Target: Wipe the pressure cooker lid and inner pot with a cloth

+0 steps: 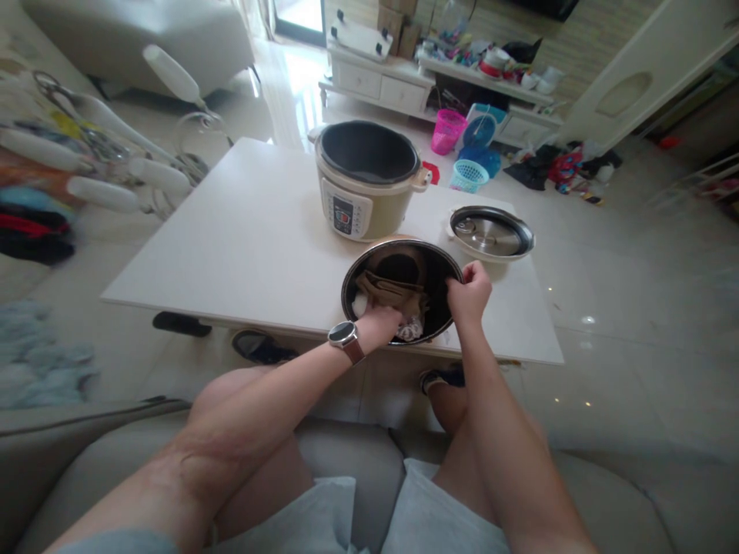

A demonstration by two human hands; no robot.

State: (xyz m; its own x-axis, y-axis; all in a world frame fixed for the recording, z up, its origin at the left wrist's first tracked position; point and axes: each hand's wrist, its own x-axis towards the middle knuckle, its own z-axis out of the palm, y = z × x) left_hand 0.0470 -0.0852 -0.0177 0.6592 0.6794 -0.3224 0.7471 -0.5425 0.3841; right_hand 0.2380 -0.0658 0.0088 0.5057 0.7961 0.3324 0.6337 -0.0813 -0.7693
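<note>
R hand (470,295) is gripping rim of inner pot (443,273), tilted at counter (231,246) edge. L hand (379,326) is resting inside, touching brown cloth (392,291); closure unclear. Cloth is lying approx. crosswise, just beyond L hand, the nearer.

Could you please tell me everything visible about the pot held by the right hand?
The pot is round and deep, with a dark inside and a thin, shiny rim; it looks like coated metal. It is tipped, mouth towards the person, at the near edge of the table, before the cooker. The right hand has its grip on the rim; the left hand reaches inside, by a brown cloth. Its underside is hidden.
</note>
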